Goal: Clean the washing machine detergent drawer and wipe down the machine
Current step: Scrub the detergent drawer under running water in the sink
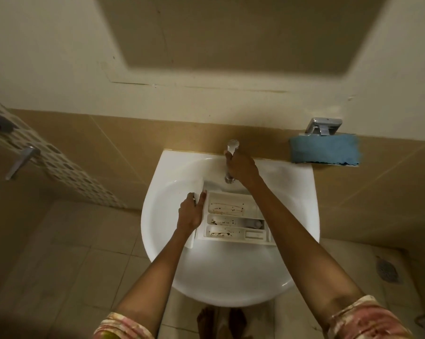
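Note:
A white detergent drawer (233, 220) lies inside the white wash basin (231, 272), its three compartments streaked with dark and reddish grime. My left hand (191, 211) grips the drawer's front panel at its left end. Above it my right hand (241, 167) is closed around the chrome tap (232, 145) at the back of the basin. I see no water running from the spout.
A blue cloth (325, 151) lies on a small metal wall shelf (324, 127) to the right of the basin. A perforated white panel with metal handles (23, 157) stands at the left. A floor drain (387, 270) sits at the lower right. My bare feet (221, 319) are under the basin.

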